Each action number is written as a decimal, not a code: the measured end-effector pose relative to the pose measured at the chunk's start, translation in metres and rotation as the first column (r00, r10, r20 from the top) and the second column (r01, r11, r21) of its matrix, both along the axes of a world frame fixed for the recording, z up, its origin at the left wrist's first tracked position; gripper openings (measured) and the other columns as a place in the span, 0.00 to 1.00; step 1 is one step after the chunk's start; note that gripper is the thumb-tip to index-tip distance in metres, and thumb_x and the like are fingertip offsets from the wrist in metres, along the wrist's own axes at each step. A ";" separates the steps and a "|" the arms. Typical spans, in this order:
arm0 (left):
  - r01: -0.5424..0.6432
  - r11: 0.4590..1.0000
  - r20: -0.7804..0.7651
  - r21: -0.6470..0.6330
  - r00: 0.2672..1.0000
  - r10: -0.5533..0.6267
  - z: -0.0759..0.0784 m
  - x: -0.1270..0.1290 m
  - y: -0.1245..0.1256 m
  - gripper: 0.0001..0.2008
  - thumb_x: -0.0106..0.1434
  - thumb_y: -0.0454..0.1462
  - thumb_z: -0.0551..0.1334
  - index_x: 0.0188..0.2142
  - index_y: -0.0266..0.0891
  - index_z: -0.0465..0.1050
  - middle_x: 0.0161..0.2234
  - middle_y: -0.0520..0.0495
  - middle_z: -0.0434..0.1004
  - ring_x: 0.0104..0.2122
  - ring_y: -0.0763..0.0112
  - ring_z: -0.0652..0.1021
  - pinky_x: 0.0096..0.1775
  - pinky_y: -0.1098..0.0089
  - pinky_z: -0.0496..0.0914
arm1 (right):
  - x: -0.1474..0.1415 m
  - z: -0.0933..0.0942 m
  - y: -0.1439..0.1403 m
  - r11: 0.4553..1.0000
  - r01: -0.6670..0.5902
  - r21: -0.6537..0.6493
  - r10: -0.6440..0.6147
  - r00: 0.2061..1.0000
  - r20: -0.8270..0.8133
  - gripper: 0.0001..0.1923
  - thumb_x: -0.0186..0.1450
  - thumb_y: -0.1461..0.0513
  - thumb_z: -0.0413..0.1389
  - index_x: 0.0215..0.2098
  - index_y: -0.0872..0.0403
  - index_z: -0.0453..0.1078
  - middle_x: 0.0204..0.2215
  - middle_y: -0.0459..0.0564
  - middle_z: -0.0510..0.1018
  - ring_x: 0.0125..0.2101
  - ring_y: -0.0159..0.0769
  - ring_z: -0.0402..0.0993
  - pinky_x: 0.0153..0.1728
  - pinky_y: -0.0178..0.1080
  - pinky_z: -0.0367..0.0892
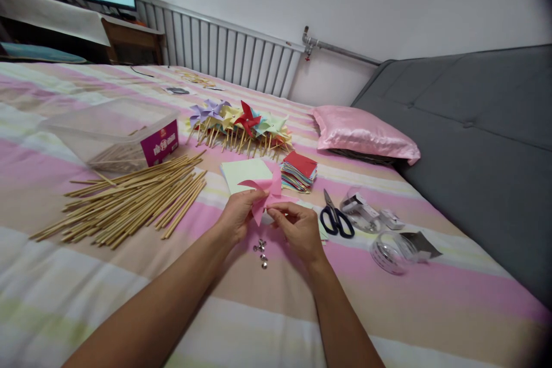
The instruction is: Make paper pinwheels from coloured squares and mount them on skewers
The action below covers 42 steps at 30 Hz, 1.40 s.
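A pink paper pinwheel (271,185) with curled blades is gripped by my left hand (238,214), thumb and fingers closed on its left side. My right hand (297,229) pinches close at the pinwheel's lower middle; the tiny bit at its fingertips is too small to name. Just below, several shiny silver thumbtacks (261,246) lie on the striped bedsheet. Behind the pinwheel are pale green paper sheets (242,172) and a stack of coloured paper squares (301,169) with red on top. Dark-handled scissors (335,218) lie right of my right hand.
Thin wooden sticks (138,201) are spread at left, before a clear plastic box (112,132) holding more. Finished pinwheels (241,121) lie behind. Clear round containers (390,252) sit at right, a pink pillow (364,132) beyond, near a grey headboard (470,155).
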State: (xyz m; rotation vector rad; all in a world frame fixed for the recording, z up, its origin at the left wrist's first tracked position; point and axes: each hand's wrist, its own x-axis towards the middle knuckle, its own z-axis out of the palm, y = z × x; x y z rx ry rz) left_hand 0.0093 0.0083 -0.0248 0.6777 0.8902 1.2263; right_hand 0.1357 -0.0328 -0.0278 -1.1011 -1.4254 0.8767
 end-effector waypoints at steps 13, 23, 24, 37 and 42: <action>-0.012 0.991 -0.185 0.132 0.982 0.036 0.008 0.004 -0.011 0.10 0.44 0.38 0.68 0.18 0.34 0.71 0.16 0.53 0.69 0.18 0.79 0.65 0.23 0.75 0.57 | 0.000 -0.005 0.005 0.973 0.208 -0.095 -0.217 0.972 -0.090 0.14 0.55 0.53 0.59 0.26 0.56 0.74 0.22 0.47 0.75 0.20 0.29 0.68 0.21 0.31 0.61; -0.019 0.963 -0.246 0.268 0.965 0.087 0.005 0.008 -0.009 0.10 0.42 0.38 0.69 0.18 0.33 0.74 0.18 0.51 0.71 0.22 0.75 0.69 0.26 0.74 0.61 | 0.002 -0.010 0.007 0.957 0.276 -0.089 -0.281 0.958 -0.060 0.15 0.55 0.52 0.58 0.25 0.57 0.72 0.18 0.46 0.73 0.20 0.31 0.69 0.20 0.31 0.62; -0.015 0.962 -0.251 0.272 0.964 0.086 0.004 0.008 -0.009 0.09 0.42 0.38 0.70 0.19 0.33 0.74 0.19 0.50 0.73 0.22 0.74 0.70 0.27 0.74 0.61 | 0.002 -0.010 0.007 0.957 0.277 -0.089 -0.282 0.958 -0.059 0.15 0.55 0.52 0.58 0.25 0.57 0.72 0.19 0.47 0.73 0.20 0.31 0.70 0.20 0.31 0.62; 0.045 0.956 -0.318 0.290 0.947 0.052 0.004 0.009 -0.009 0.10 0.45 0.40 0.68 0.21 0.33 0.77 0.20 0.47 0.75 0.24 0.68 0.74 0.29 0.71 0.64 | 0.003 -0.010 0.009 0.958 0.283 -0.050 -0.286 0.957 -0.047 0.14 0.54 0.54 0.59 0.23 0.58 0.72 0.28 0.50 0.75 0.21 0.30 0.70 0.24 0.32 0.65; 0.036 0.955 -0.319 0.296 0.946 0.063 0.007 0.008 -0.011 0.10 0.45 0.40 0.68 0.19 0.33 0.75 0.19 0.48 0.74 0.22 0.73 0.71 0.27 0.74 0.62 | 0.005 -0.013 0.009 0.961 0.277 -0.025 -0.277 0.961 -0.019 0.15 0.55 0.53 0.59 0.24 0.58 0.73 0.27 0.49 0.74 0.22 0.29 0.69 0.25 0.33 0.65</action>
